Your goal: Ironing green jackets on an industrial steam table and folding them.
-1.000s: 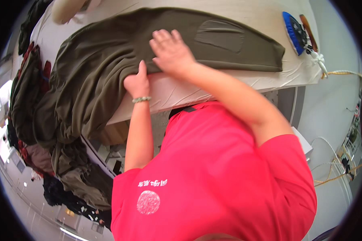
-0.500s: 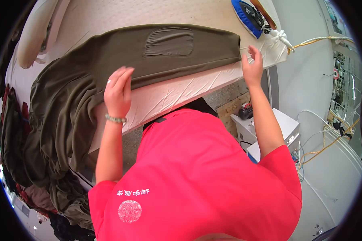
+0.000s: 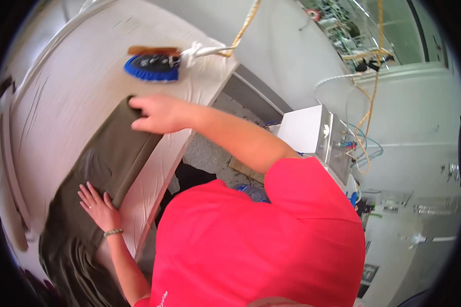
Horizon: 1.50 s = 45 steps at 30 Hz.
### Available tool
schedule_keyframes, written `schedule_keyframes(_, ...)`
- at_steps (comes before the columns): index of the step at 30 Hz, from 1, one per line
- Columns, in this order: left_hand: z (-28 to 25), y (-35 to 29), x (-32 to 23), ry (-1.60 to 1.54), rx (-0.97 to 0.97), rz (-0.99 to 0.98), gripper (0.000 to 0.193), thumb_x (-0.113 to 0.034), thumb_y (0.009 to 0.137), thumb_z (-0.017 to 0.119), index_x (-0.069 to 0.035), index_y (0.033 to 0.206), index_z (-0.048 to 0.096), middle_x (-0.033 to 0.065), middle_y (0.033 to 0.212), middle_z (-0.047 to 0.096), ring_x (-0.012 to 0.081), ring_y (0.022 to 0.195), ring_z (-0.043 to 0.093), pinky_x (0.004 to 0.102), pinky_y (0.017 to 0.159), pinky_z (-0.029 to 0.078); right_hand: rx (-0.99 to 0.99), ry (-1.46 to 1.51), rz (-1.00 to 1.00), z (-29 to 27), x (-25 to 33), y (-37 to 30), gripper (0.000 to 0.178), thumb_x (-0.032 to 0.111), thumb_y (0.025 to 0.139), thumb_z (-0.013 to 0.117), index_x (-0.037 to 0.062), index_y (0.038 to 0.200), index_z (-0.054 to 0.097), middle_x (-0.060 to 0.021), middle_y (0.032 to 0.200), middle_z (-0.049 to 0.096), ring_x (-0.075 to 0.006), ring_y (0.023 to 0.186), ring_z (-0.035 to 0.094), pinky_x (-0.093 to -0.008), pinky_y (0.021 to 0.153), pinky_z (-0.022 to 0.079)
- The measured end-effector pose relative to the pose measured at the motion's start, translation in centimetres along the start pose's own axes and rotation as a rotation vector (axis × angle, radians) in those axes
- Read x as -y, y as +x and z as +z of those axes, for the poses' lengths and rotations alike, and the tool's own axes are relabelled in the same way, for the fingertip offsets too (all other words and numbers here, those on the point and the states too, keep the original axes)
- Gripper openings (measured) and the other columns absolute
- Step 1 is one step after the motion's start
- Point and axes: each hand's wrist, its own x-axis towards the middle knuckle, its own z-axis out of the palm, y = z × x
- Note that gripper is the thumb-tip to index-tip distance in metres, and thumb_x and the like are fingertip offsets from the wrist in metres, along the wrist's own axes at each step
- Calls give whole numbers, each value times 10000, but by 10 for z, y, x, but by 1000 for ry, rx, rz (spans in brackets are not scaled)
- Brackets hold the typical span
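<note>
An olive-green cloth garment [image 3: 120,148] lies along a padded, pale-covered ironing table. One long sleeve or leg is spread flat, with a rounded, slightly puckered patch [image 3: 95,166] on it; the rest bunches up toward the lower left. My left hand [image 3: 101,207] rests flat on the cloth just below the patch, fingers spread. At the far end of the garment, my right hand [image 3: 164,112] lies over the cuff edge. Its thumb and forefinger are apart, with the fingertips touching the cloth near the corner. The remaining fingers are partly hidden and a little blurred.
An iron with a blue sole cover [image 3: 151,69] sits on the table [image 3: 87,66] beyond the cuff, a brown wooden piece [image 3: 153,50] beside it. Its wrapped cord [image 3: 207,51] rises to the right. A white cabinet [image 3: 302,128] stands right of the table, near hanging hoses.
The view has swung to the right. My left hand has come down flat onto the garment, and my right hand has moved from beside the cuff onto it.
</note>
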Motion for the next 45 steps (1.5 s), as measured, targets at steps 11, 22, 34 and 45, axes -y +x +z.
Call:
schedule_keyframes(11, 42, 106, -221, -80, 102, 229, 616, -320, 1018, 469, -56, 1552, 315, 134, 1642, 241, 319, 1521, 200, 482, 1234, 143, 26, 179, 53, 50, -137, 7, 556, 236, 716, 748, 11, 1193, 571, -229, 1080, 683, -412, 1011, 652, -471, 864, 530)
schedule_keyframes(22, 3, 10, -67, 172, 51, -345, 577, -337, 1029, 490, -64, 1526, 385, 169, 1599, 328, 351, 1488, 275, 494, 1209, 197, 7, 121, 84, 43, -139, -1, 559, 189, 715, 764, 38, 1202, 536, -223, 1052, 677, -413, 1016, 647, -497, 862, 521)
schedule_keyframes(34, 37, 34, -222, -294, 69, 30, 649, -356, 942, 539, -72, 1509, 404, 138, 1612, 315, 294, 1508, 252, 523, 1229, 113, -12, -266, -631, 78, -91, -31, 676, 325, 898, 673, 55, 1461, 414, -163, 1480, 460, -332, 1377, 435, -465, 1134, 344)
schedule_keyframes(45, -1, -96, 26, 153, -79, -721, 663, -459, 1039, 414, -107, 1579, 262, 121, 1655, 204, 324, 1534, 153, 515, 1233, 84, 114, -531, -580, 87, -105, -25, 763, 408, 906, 665, 65, 1519, 368, -140, 1608, 301, -314, 1480, 297, -479, 1195, 260)
